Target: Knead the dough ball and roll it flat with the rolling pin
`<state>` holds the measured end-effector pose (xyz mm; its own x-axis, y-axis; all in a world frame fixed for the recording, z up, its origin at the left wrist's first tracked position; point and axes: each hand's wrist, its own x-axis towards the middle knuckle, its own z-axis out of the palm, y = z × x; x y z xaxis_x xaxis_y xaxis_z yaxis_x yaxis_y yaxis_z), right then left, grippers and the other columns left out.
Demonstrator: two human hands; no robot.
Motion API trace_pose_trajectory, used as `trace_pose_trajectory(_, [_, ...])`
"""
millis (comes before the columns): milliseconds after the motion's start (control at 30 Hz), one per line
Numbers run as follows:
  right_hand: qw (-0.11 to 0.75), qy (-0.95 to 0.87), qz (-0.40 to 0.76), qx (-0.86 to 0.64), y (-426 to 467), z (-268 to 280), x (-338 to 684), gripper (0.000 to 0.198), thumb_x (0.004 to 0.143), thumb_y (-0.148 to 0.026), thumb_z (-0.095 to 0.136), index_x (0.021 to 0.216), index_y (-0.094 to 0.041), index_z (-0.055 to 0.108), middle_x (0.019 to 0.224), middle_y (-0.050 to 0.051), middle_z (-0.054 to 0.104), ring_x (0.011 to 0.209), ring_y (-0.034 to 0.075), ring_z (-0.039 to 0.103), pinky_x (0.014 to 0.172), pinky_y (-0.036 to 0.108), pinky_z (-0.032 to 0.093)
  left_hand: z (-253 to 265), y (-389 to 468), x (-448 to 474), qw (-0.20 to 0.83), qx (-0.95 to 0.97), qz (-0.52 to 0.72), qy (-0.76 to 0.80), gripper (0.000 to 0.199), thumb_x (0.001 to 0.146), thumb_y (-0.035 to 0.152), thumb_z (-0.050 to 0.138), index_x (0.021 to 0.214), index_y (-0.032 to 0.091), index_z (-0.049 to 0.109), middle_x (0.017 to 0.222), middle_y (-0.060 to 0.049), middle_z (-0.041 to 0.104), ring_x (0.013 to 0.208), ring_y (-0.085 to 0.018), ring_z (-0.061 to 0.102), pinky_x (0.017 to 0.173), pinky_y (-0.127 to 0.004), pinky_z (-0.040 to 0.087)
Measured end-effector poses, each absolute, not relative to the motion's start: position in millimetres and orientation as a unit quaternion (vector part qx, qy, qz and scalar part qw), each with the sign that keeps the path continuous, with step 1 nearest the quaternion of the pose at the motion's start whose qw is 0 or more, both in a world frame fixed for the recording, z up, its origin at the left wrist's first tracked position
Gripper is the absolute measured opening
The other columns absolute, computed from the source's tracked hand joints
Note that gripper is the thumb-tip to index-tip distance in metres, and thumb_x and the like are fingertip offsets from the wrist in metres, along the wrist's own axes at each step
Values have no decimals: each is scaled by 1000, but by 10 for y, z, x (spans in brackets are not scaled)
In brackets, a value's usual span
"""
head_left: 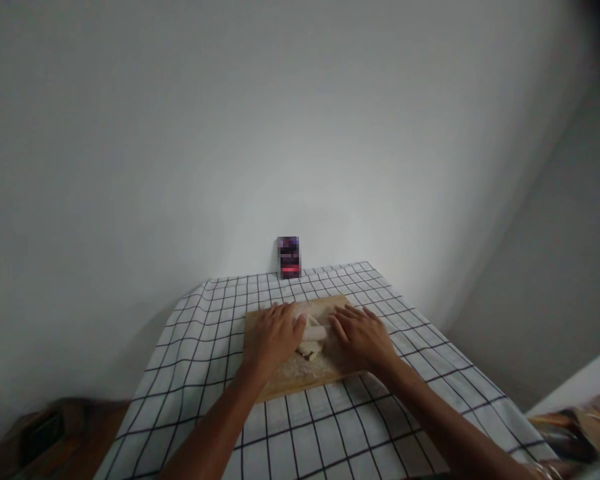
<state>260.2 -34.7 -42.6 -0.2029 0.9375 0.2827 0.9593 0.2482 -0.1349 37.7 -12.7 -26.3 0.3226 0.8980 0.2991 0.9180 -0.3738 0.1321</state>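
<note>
The wooden board [300, 373] lies on a table covered with a white cloth with black checks [330, 433], and I describe everything else from this board. On the middle of the board there is a pale lump of dough [313, 337], but most of it is hidden: the left hand [274, 340] covers its left part and the right hand [363, 337] covers its right part, so only a narrow piece shows between them, and its full shape is hard to make out. Both hands lie flat with the palms down and the fingers stretched, pressing on the dough and not closed around anything. The board looks dusted with flour near its front edge, though this is blurred. Behind the board, at the far edge of the table and against the grey wall [300, 133], stands a small dark package [289, 257]; its label is blurred and cannot be read. Left of the board the cloth reaches the table edge, and beyond it a brown surface with a dark object [43, 433] is too dim to identify. Right of the board and in front of it there is free cloth. Far right of the board, at the picture corner, some things [580, 427] are cut off and unclear.
</note>
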Motion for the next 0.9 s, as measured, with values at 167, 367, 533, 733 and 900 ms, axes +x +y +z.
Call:
trace_pose_trajectory(167, [118, -772, 48, -623, 154, -170, 2561, 61, 116, -49, 24, 121, -23, 79, 132, 13, 79, 122, 28, 73, 102, 38, 53, -113, 146, 430, -45, -772, -121, -622, 49, 112, 52, 36, 139, 25, 68, 146, -13, 71, 140, -32, 63, 118, -47, 46])
trace_pose_trajectory(367, [108, -766, 72, -629, 502, -127, 2525, 63, 116, -52, 24, 118, -23, 80, 123, 13, 81, 113, 28, 76, 95, 39, 54, 26, 466, 453, -91, -728, -105, -671, 61, 111, 59, 32, 143, 21, 67, 146, -17, 71, 137, -36, 66, 111, -49, 51])
trace_pose_trajectory(533, [131, -777, 14, -616, 232, -220, 2568, 56, 116, -42, 28, 114, -23, 80, 129, 10, 80, 118, 25, 73, 98, 36, 53, -69, 298, 443, -62, -757, -130, -637, 57, 112, 54, 35, 144, 19, 67, 142, -16, 74, 136, -34, 66, 114, -46, 50])
trace_pose_trajectory(733, [157, -777, -14, -610, -207, -300, 2564, 54, 115, -41, 29, 115, -26, 80, 130, 8, 80, 118, 28, 74, 110, 43, 49, -205, -88, 431, -5, -798, -160, -581, 47, 113, 43, 40, 143, 20, 68, 148, -11, 71, 141, -28, 62, 125, -41, 42])
trace_pose_trajectory(900, [187, -777, -32, -600, -420, -381, 2560, 50, 116, -42, 32, 121, -25, 80, 143, 8, 75, 134, 29, 69, 124, 53, 39, -298, -299, 413, 28, -793, -175, -583, 54, 113, 43, 39, 157, 17, 57, 168, -12, 52, 158, -31, 45, 132, -46, 33])
